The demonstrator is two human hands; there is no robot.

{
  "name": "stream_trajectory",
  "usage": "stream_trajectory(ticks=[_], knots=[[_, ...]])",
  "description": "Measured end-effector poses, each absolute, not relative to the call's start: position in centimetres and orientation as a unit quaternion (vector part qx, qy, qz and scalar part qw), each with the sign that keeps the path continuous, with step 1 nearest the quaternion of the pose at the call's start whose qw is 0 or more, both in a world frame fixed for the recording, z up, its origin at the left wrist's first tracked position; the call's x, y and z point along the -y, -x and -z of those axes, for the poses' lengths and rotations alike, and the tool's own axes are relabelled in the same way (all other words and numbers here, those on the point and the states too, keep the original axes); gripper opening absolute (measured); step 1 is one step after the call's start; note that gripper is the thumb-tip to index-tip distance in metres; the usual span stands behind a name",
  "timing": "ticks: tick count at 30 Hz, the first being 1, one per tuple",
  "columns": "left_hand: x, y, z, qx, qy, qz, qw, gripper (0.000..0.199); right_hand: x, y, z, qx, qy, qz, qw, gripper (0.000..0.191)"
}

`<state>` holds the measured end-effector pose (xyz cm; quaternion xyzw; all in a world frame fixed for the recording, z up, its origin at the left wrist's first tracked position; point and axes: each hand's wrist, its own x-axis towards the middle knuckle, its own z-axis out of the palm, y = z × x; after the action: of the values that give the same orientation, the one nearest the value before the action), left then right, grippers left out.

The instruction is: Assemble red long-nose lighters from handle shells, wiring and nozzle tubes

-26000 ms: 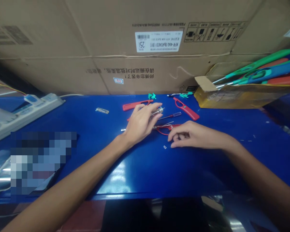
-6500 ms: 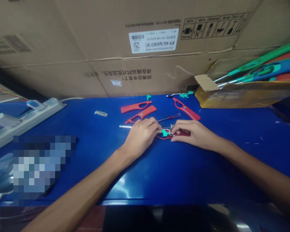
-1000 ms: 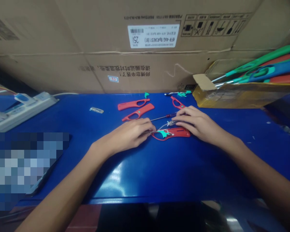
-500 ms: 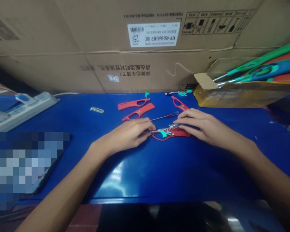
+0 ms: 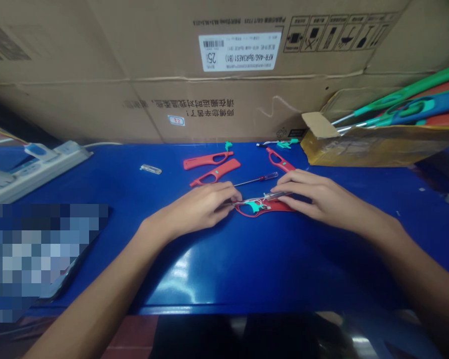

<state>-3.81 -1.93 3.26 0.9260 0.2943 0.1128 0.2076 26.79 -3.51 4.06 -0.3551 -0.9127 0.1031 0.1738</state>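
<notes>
An open red lighter shell half point(image 5: 282, 206) lies on the blue table between my hands, with a green trigger point(image 5: 253, 206) and thin white wires point(image 5: 261, 201) in it. My left hand point(image 5: 213, 202) pinches the narrow end of this shell, where the wires run; its fingertips are partly hidden. Above the shell's wider end, my right hand point(image 5: 309, 192) holds a small clear fuel tank point(image 5: 279, 196) between thumb and fingers. Just behind lies a screwdriver point(image 5: 267, 176) with a clear and red handle.
More red shell halves point(image 5: 205, 160) lie behind my hands, with small green parts point(image 5: 284, 144) near the carton point(image 5: 153, 109). Another clear tank point(image 5: 150, 169) is to the left. A box of long lighters point(image 5: 377, 147) stands at right, a power strip point(image 5: 56, 162) at left.
Both hands stay almost in place. Slightly more of the clear fuel tank shows between my right fingers. The view has shifted a little.
</notes>
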Motion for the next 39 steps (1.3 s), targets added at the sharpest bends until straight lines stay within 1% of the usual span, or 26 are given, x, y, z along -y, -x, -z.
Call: stream_trajectory(ticks=[6, 11, 14, 19, 23, 28, 33, 36, 39], knots=[[2.2, 3.4, -3.5, -0.312, -0.923, -0.121, 0.19, 0.02, 3.6, -26.5, -3.9, 0.904, 0.357, -0.121, 0.2, 0.028], [2.6, 1.7, -2.6, -0.286, -0.929, -0.192, 0.136, 0.029, 3.6, -26.2, -3.6, 0.904, 0.355, -0.123, 0.205, 0.028], [2.7, 0.8, -1.7, -0.278, -0.932, -0.203, 0.116, 0.034, 3.5, -26.1, -3.5, 0.903, 0.354, -0.127, 0.208, 0.027], [2.6, 0.3, -0.8, -0.282, -0.929, -0.213, 0.111, 0.038, 3.4, -25.9, -3.2, 0.901, 0.354, -0.124, 0.217, 0.025], [2.5, 0.3, -0.8, -0.296, -0.923, -0.215, 0.118, 0.039, 3.3, -25.7, -2.9, 0.899, 0.354, -0.122, 0.229, 0.025], [2.5, 0.1, -0.7, -0.303, -0.916, -0.228, 0.133, 0.034, 3.2, -25.6, -2.6, 0.89, 0.368, -0.11, 0.245, 0.025], [2.4, -0.2, -0.3, -0.317, -0.896, -0.255, 0.177, 0.03, 3.1, -25.7, -2.3, 0.887, 0.374, -0.108, 0.248, 0.024], [2.4, -0.4, -0.2, -0.324, -0.882, -0.273, 0.207, 0.031, 3.0, -25.6, -2.2, 0.886, 0.379, -0.112, 0.242, 0.024], [2.4, -0.5, -0.1, -0.334, -0.873, -0.281, 0.216, 0.031, 3.1, -25.6, -2.2, 0.886, 0.381, -0.114, 0.237, 0.023]])
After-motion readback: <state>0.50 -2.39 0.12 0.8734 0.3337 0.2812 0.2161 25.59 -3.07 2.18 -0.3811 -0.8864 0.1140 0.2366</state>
